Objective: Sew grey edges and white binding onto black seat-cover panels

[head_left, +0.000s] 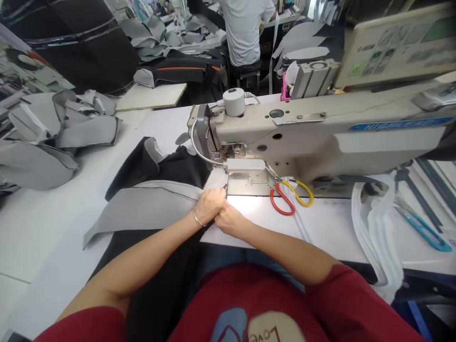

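Just in front of the sewing machine (278,137), my two hands meet at the edge of a black and grey fabric piece. My left hand (211,201) is closed on the fabric (142,206), whose grey panel spreads out to the left over black material. Close against it, my right hand (230,218) is closed too, pinching the same edge; the fingertips are partly hidden. A small dark tip of fabric shows above the hands, near the needle area. Scissors (290,192) with red and yellow handles lie to the right on the machine bed.
Grey cut pieces (53,118) are heaped on the table at left. To the right lie a white strip (374,232) and blue-handled snips (423,225). A control box (395,47) stands above the machine. Beyond, a person in a white shirt (245,31) sits among fabric stacks.
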`<action>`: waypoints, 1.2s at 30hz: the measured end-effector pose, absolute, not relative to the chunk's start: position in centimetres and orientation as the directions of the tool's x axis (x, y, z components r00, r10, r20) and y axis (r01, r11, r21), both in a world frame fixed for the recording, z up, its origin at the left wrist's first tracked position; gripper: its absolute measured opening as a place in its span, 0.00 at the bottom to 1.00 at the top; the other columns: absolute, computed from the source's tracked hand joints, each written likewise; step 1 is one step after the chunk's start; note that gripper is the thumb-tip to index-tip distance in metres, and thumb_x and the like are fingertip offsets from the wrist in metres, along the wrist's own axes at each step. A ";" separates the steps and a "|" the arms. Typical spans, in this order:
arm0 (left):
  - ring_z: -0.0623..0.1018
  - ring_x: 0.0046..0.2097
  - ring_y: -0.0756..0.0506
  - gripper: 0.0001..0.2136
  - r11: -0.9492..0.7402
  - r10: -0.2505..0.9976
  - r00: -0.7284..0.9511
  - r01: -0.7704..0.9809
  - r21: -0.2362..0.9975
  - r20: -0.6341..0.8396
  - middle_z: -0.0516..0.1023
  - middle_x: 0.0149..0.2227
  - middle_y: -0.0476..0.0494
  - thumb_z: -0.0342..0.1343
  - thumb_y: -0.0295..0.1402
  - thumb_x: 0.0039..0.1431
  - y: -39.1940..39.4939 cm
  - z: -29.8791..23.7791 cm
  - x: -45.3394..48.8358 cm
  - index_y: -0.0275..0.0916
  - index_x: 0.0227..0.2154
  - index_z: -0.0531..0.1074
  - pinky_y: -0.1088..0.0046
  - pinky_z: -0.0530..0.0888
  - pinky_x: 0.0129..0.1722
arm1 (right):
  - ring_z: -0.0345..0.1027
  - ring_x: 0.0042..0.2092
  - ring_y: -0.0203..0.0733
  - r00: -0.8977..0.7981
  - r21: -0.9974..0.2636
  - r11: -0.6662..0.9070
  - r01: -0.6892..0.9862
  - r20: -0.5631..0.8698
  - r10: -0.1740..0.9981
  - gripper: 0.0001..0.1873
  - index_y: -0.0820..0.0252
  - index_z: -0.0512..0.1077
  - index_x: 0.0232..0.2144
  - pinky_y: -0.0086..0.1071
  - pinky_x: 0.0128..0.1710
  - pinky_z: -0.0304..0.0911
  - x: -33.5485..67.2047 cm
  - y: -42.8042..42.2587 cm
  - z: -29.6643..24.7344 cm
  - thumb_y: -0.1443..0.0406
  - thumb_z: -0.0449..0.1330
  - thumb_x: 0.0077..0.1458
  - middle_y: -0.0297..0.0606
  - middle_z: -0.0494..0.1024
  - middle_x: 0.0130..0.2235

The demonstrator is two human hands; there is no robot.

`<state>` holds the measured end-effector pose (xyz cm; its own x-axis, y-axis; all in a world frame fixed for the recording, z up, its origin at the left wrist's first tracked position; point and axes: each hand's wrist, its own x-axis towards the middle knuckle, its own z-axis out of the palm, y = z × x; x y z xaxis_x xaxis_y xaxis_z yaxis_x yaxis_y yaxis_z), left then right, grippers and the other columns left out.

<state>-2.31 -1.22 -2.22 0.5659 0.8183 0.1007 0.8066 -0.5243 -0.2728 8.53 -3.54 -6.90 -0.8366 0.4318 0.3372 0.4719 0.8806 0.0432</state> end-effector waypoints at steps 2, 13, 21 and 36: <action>0.66 0.27 0.48 0.13 -0.511 0.831 0.548 0.821 -0.254 0.099 0.66 0.24 0.45 0.37 0.29 0.60 -1.1 -2.1 -2.5 0.36 0.28 0.66 0.71 0.59 0.27 | 0.65 0.41 0.49 -0.816 0.060 0.868 0.493 0.377 0.438 0.15 0.73 0.69 0.39 0.55 0.50 0.48 8.5 -3.5 -6.7 0.72 0.47 0.51 0.54 0.73 0.38; 0.67 0.35 0.48 0.08 -0.498 0.856 0.501 0.865 -0.058 0.128 0.70 0.34 0.45 0.45 0.28 0.55 -0.8 -2.8 -3.1 0.38 0.30 0.69 0.73 0.62 0.35 | 0.65 0.43 0.52 -0.801 0.047 0.856 0.515 0.381 0.461 0.16 0.77 0.69 0.39 0.51 0.48 0.55 8.6 -3.8 -6.2 0.73 0.48 0.49 0.57 0.72 0.38; 0.67 0.35 0.48 0.09 -0.451 0.888 0.450 0.892 -0.013 0.096 0.70 0.34 0.44 0.44 0.27 0.55 0.8 -2.9 -2.6 0.38 0.31 0.70 0.72 0.63 0.36 | 0.66 0.42 0.49 -0.764 -0.121 0.830 0.545 0.337 0.551 0.14 0.73 0.71 0.35 0.42 0.46 0.59 8.7 -2.2 -6.3 0.74 0.49 0.48 0.53 0.74 0.36; 0.69 0.36 0.44 0.12 -0.308 0.952 0.307 0.952 -0.005 -0.011 0.72 0.32 0.41 0.41 0.29 0.53 3.9 -1.9 -1.2 0.36 0.34 0.70 0.68 0.63 0.39 | 0.67 0.37 0.38 -0.629 -0.292 0.707 0.644 0.323 0.707 0.15 0.65 0.71 0.31 0.32 0.46 0.60 8.9 0.2 -6.5 0.73 0.44 0.55 0.42 0.75 0.32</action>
<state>-1.19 3.88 -1.89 0.3074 0.9515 -0.0108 0.9515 -0.3075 -0.0051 8.94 0.18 -6.49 -0.6290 0.7072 0.3228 0.6445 0.7066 -0.2921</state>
